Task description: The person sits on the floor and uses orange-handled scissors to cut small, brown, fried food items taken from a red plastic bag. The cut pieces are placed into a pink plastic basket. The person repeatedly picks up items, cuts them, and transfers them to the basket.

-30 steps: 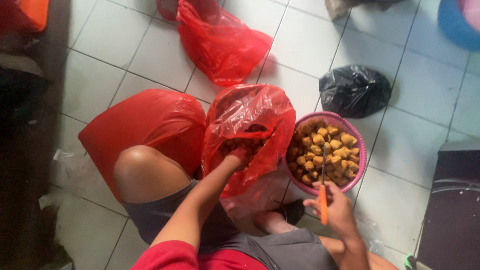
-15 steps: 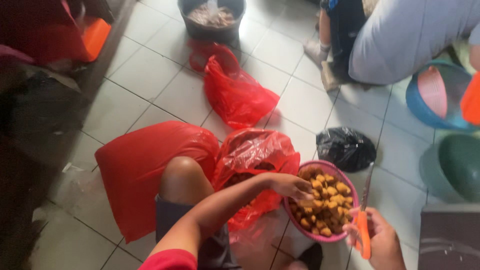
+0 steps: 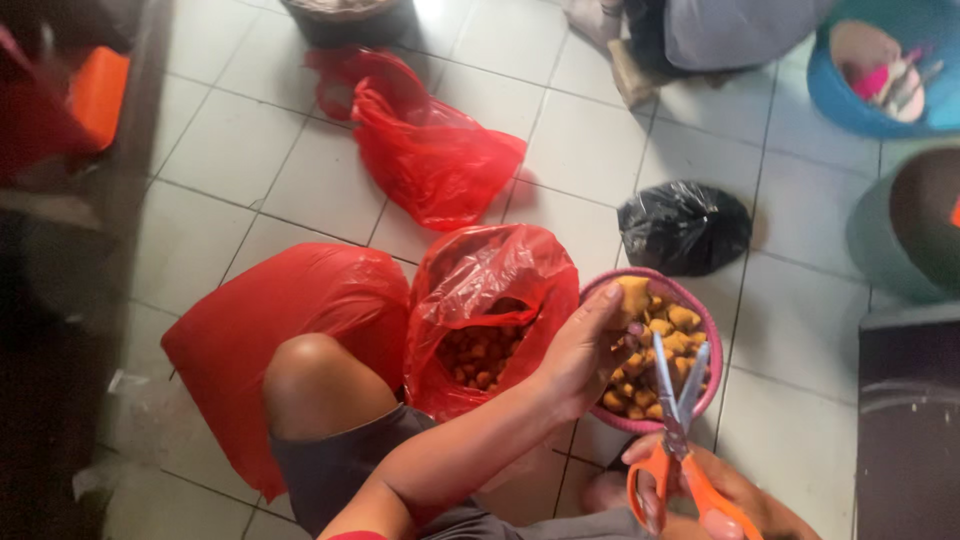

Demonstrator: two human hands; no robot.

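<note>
My left hand [image 3: 585, 348] holds a golden fried piece [image 3: 632, 297] at the near rim of a pink bowl [image 3: 711, 335] full of similar golden pieces. My right hand [image 3: 715, 492], at the bottom right, grips orange-handled scissors [image 3: 672, 430] whose open blades point up over the bowl. Left of the bowl stands an open red plastic bag [image 3: 492, 295] with more brownish pieces inside. My bare knee [image 3: 315, 382] rises beside that bag.
A full red bag [image 3: 270, 330] lies left of my knee and another red bag [image 3: 430, 150] lies farther back. A tied black bag [image 3: 682, 227] sits behind the bowl. A seated person [image 3: 700, 35], a blue basin [image 3: 880, 70] and a dark tub [image 3: 350, 18] are at the far edge.
My left hand left the red bag, reached the bowl and now holds a piece. My right hand raised the scissors and opened the blades. The view shifted.
</note>
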